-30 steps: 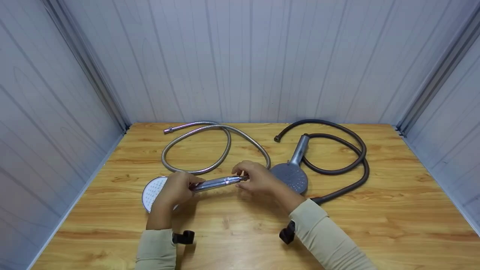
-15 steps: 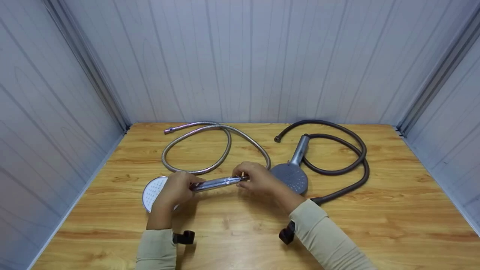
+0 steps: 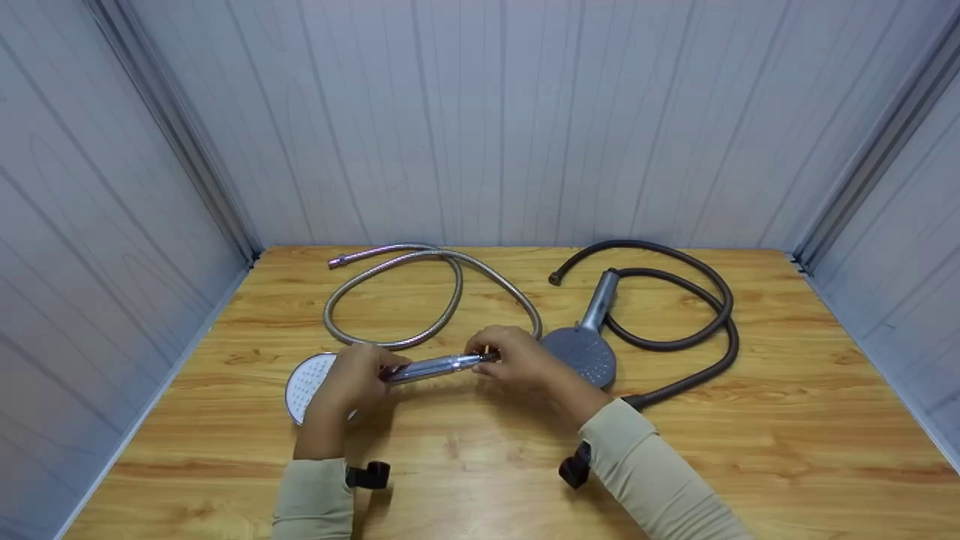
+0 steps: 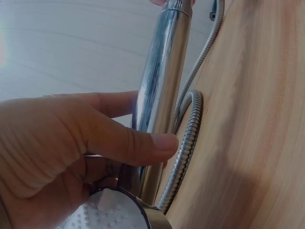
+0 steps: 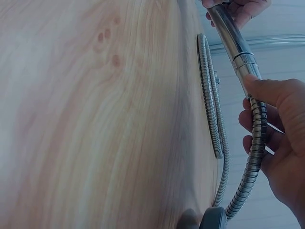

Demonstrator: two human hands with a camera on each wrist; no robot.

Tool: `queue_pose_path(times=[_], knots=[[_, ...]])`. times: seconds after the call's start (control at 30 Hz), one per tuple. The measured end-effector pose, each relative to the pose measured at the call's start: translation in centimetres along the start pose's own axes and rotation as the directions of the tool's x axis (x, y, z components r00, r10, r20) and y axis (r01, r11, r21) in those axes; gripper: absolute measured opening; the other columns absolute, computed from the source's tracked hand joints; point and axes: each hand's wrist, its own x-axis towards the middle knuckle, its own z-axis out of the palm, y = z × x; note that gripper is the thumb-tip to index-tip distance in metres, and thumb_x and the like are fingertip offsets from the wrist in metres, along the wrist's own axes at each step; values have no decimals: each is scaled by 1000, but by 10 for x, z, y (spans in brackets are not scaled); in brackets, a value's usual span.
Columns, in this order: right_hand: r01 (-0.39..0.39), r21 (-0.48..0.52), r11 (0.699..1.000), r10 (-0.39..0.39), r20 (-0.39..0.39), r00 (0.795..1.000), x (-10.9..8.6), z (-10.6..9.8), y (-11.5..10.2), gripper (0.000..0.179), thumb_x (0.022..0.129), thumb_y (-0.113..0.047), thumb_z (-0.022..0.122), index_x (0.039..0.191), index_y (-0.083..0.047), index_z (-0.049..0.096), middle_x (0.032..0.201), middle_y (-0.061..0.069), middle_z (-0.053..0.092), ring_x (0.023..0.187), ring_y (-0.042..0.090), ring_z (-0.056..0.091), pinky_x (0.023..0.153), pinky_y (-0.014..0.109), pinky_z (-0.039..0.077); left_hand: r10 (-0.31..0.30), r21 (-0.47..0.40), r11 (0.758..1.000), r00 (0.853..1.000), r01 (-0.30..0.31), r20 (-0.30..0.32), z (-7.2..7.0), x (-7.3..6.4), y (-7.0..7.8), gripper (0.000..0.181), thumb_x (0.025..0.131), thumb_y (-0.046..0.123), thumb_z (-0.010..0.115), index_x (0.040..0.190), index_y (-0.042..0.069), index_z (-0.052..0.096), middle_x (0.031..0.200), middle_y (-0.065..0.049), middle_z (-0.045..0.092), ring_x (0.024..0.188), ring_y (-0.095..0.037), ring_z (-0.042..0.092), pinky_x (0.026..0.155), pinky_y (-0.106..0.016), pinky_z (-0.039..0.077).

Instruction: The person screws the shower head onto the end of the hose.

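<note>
My left hand (image 3: pixel 352 379) grips the chrome handle (image 3: pixel 431 367) of a hand shower, thumb on one side and fingers behind, close to its head. The white nozzle face (image 3: pixel 307 382) sits beside that wrist, partly covered by the hand. At the other end of the handle, my right hand (image 3: pixel 514 356) pinches the joint where the ribbed chrome hose (image 5: pixel 259 124) meets it. In the right wrist view the thumb lies on this joint and hides part of it, while the fingers curl behind the hose. The handle is tilted slightly, its hose end farther from me.
Behind the hands the chrome hose loops over the wooden table (image 3: pixel 465 480), its loose end fitting (image 3: pixel 337 261) at the back left. Just right of my right hand lies a grey hand shower (image 3: pixel 581 349), with a dark hose (image 3: pixel 667 390) coiled beside it. Pale panel walls (image 3: pixel 487 120) enclose three sides.
My right fingers shift very slightly at the hose joint. The left hand, the handle and the things on the table keep their places.
</note>
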Motion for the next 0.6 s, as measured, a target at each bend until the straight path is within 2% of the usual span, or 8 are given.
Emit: queue_pose_path(times=[0.37,0.6], knots=[[-70,12,997,70,21,997,-1,1,2,17,88,-8,71,105,-5,71,94,3,69,82,14,61,73,29,50,-73,-36,997,996,75,44,2,2,3,32,74,2,82,102,16,79,81,5,67,71,-17,52,63,-34,43],[-106,17,994,106,35,994,-1,2,0,18,89,-9,69,107,-6,71,97,3,69,84,14,61,76,29,50,-58,-30,998,998,59,32,4,1,0,31,74,2,82,101,16,79,78,5,65,70,-16,52,63,-33,44]])
